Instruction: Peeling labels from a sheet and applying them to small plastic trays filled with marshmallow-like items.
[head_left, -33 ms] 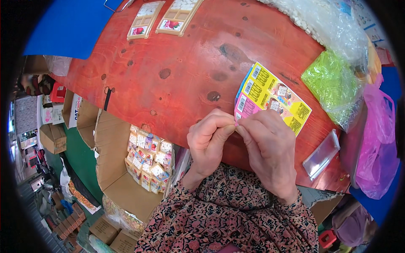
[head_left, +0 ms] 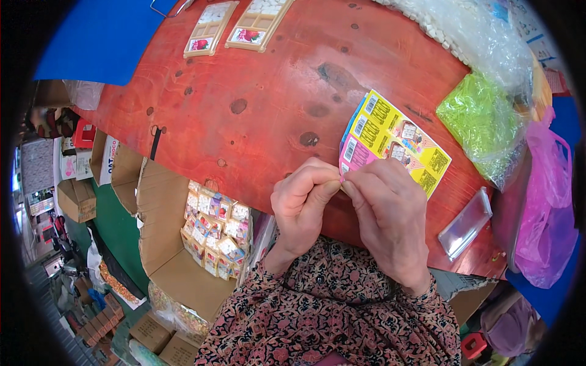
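Observation:
Both of my hands meet above the near edge of a red wooden table (head_left: 256, 79). My left hand (head_left: 302, 204) and my right hand (head_left: 390, 213) pinch the near corner of a stack of yellow and pink printed cards (head_left: 397, 137), fingertips touching at its pink corner. The cards lie flat on the table beyond my fingers, fanned slightly with a blue edge showing. My flowered sleeves come in from the lower edge.
A clear flat plastic case (head_left: 467, 222) lies right of my hands. A green bag (head_left: 482, 119), a clear bag of white pieces (head_left: 464, 30) and a pink bag (head_left: 546, 207) sit at the right. Two packaged trays (head_left: 235, 24) lie far. An open cardboard box of small packets (head_left: 213, 229) stands left.

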Demonstrator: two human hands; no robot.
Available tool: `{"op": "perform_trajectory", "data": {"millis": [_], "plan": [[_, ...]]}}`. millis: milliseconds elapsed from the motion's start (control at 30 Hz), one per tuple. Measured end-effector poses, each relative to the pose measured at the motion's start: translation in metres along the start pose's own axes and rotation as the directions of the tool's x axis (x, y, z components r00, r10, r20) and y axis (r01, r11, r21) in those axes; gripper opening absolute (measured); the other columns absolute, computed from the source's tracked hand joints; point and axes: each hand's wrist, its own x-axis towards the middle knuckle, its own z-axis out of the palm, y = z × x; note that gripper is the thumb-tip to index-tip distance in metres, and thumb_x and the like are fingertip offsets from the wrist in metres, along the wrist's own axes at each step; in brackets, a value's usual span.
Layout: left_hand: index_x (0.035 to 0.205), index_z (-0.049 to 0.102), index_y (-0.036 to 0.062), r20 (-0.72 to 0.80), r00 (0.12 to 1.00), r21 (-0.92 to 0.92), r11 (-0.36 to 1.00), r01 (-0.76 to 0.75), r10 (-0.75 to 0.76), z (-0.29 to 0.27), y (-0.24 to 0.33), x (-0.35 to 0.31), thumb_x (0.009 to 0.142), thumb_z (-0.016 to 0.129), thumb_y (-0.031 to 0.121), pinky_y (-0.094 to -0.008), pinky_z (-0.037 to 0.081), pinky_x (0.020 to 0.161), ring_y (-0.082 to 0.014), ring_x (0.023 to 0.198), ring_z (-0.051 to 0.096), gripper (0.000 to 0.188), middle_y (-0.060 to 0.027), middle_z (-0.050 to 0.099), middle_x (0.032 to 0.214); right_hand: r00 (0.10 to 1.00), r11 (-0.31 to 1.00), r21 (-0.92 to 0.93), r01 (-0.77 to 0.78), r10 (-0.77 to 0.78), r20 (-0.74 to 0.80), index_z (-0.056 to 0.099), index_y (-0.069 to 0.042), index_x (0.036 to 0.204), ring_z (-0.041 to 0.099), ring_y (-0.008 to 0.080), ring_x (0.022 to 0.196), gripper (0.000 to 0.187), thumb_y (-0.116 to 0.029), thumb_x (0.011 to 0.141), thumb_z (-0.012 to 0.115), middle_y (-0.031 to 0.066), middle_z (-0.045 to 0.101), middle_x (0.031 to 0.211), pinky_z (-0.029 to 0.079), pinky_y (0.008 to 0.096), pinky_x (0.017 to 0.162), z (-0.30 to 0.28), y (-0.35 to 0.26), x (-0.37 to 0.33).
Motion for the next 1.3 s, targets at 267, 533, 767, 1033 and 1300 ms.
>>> {"op": "perform_trajectory", "data": {"millis": [267, 533, 767, 1033, 1300], "plan": [[0.083, 0.059, -0.0041, -0.029, 0.999, -0.036, 0.999, 0.02, -0.021, 0.001, -0.002, -0.002, 0.084, 0.058, -0.003, -0.0231, 0.045, 0.063, -0.0126, 0.068, 0.058, 0.002, -0.0088, 0.062, 0.077, 0.999, 0.999, 0.018, -0.031, 0.032, -0.039, 0.061, 0.0, 0.085, 0.056, 0.0296, 0.071, 0.01, -0.002, 0.076, 0.064, 0.0127, 0.055, 0.076, 0.044, 0.0374, 0.063, 0.005, 0.001, -0.002], [0.083, 0.059, -0.0036, -0.028, 0.999, -0.009, 0.999, 0.046, -0.046, 0.002, -0.005, -0.004, 0.084, 0.057, -0.003, -0.0225, 0.046, 0.063, -0.0114, 0.068, 0.058, 0.002, -0.0079, 0.061, 0.077, 0.999, 0.999, -0.028, -0.043, 0.043, -0.009, 0.06, 0.0, 0.084, 0.055, 0.0301, 0.071, 0.009, -0.001, 0.076, 0.064, 0.0129, 0.055, 0.076, 0.044, 0.0378, 0.063, 0.004, -0.001, -0.001], [0.084, 0.059, -0.0036, -0.036, 0.997, -0.064, 0.996, 0.068, -0.07, 0.002, -0.008, -0.006, 0.085, 0.057, -0.002, -0.0218, 0.045, 0.061, -0.0102, 0.067, 0.057, 0.002, -0.0078, 0.061, 0.077, 0.995, 0.995, 0.032, -0.091, 0.093, -0.035, 0.06, 0.0, 0.082, 0.055, 0.0289, 0.072, 0.008, -0.001, 0.076, 0.064, 0.0124, 0.055, 0.075, 0.044, 0.0358, 0.063, 0.007, 0.0, -0.002], [0.085, 0.059, -0.0034, -0.028, 0.999, -0.071, 0.997, 0.044, -0.046, 0.004, -0.009, -0.006, 0.087, 0.056, -0.001, -0.022, 0.046, 0.062, -0.01, 0.068, 0.058, 0.004, -0.0072, 0.06, 0.078, 0.988, 0.994, 0.04, -0.098, 0.102, -0.12, 0.057, 0.0, 0.08, 0.053, 0.0279, 0.068, 0.009, 0.0, 0.075, 0.064, 0.0119, 0.052, 0.073, 0.043, 0.0344, 0.061, 0.018, 0.005, -0.007], [0.091, 0.054, -0.0051, -0.124, 0.954, -0.371, 0.905, 0.211, -0.273, 0.005, -0.011, -0.008, 0.093, 0.047, 0.001, -0.0232, 0.052, 0.066, -0.012, 0.073, 0.062, 0.01, -0.0081, 0.06, 0.087, 0.907, 0.853, 0.41, -0.324, 0.403, -0.121, 0.054, -0.002, 0.084, 0.05, 0.0129, 0.065, 0.004, -0.003, 0.088, 0.055, 0.0038, 0.054, 0.076, 0.041, 0.0261, 0.059, 0.025, 0.016, -0.018]]}}
